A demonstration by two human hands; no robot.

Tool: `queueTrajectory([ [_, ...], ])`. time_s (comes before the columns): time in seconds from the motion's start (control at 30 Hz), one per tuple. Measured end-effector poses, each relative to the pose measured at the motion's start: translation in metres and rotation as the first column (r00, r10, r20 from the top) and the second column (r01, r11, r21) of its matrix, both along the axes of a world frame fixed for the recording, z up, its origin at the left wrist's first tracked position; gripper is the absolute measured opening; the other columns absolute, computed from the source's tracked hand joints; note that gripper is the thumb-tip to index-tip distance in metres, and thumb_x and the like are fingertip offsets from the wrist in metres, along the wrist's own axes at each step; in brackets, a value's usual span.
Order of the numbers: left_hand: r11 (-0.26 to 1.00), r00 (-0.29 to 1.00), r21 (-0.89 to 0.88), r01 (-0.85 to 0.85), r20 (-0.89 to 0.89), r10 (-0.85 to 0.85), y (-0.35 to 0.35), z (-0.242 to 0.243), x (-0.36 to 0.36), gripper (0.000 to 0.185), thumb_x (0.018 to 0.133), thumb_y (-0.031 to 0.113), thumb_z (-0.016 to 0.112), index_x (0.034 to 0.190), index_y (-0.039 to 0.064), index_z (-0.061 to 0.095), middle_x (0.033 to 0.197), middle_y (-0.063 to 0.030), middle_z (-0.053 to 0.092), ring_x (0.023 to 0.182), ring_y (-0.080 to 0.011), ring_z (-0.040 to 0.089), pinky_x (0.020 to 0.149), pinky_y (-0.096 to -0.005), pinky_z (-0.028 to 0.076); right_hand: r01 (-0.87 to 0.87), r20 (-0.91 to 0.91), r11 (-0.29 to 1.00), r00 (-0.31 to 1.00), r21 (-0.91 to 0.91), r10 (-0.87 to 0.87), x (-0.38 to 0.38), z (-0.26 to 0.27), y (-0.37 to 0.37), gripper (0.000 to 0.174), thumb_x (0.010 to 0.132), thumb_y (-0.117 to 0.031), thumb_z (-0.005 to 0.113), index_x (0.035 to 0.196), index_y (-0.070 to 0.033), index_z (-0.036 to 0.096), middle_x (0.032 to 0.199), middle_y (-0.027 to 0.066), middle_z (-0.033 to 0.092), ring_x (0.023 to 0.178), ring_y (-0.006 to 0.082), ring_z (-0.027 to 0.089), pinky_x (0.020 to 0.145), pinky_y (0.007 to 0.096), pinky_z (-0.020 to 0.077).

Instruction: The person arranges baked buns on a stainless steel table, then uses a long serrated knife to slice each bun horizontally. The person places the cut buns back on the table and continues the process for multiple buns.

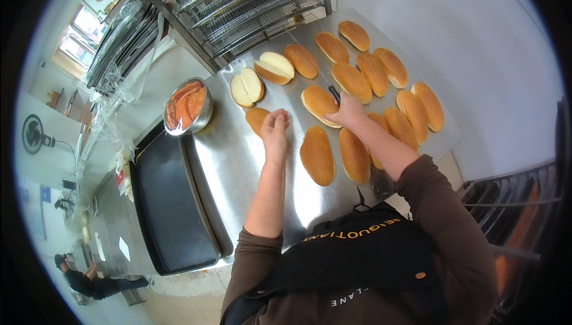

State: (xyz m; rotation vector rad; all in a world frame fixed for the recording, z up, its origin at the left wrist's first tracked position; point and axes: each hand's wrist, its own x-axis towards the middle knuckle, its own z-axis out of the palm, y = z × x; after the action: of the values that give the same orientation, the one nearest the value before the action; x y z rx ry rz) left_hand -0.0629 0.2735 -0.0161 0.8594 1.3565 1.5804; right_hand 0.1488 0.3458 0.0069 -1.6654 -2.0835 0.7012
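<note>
My right hand [349,111] holds a black-handled tool [334,94], likely a knife, with its blade not visible, and its fingers touch the near end of a long bread bun [318,105]. My left hand [275,130] is over another bun [255,120] and partly hides it; whether it touches that bun I cannot tell. Beyond the left hand lie two split buns, one [247,88] opened flat and one [275,68] with its pale crumb facing up. Several whole buns [351,82] are spread across the steel table [237,146], mostly to the right.
A metal bowl [206,112] of orange filling [185,106] stands at the left, beyond a black baking tray [172,204]. A wire rack [250,7] borders the far edge; a white wall [469,56] is at the right. Another person [96,280] stands far left.
</note>
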Motion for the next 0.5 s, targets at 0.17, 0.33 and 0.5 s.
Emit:
queueTrajectory([
  [0.17,0.979,0.841,0.062,0.194,0.503,-0.198,0.0,0.024,0.042,0.051,0.098,0.045,0.051,0.128,0.004,0.049,0.122,-0.0122,0.056,0.109,-0.0236,0.056,0.097,-0.0386,0.045,0.0,-0.399,0.999,0.917,-0.049,-0.02,-0.005,0.024,-0.032,0.054,0.066,-0.04,0.084,0.091,-0.003,0.053,0.082,0.012,0.061,0.076,0.0242,0.063,0.07,0.0344,0.0492],
  [0.33,0.938,0.548,0.185,0.294,0.771,-0.324,0.002,0.037,0.055,0.063,0.097,0.059,0.04,0.132,0.006,0.044,0.122,-0.0141,0.056,0.113,-0.0289,0.056,0.096,-0.0459,0.047,-0.14,-0.565,0.985,0.806,0.105,0.175,0.004,0.057,-0.074,0.034,0.085,-0.03,0.071,0.092,-0.002,0.052,0.075,0.013,0.058,0.069,0.025,0.059,0.063,0.0353,0.0459],
  [0.5,0.954,0.593,0.231,0.189,0.748,-0.299,0.001,0.045,0.047,0.067,0.098,0.064,0.028,0.13,0.007,0.046,0.117,-0.0149,0.058,0.109,-0.0285,0.057,0.093,-0.045,0.048,-0.164,-0.414,0.983,0.891,0.088,0.186,0.032,0.066,-0.121,0.02,0.097,-0.02,0.052,0.096,0.0,0.05,0.073,0.0214,0.058,0.068,0.0385,0.058,0.059,0.0424,0.0437],
])
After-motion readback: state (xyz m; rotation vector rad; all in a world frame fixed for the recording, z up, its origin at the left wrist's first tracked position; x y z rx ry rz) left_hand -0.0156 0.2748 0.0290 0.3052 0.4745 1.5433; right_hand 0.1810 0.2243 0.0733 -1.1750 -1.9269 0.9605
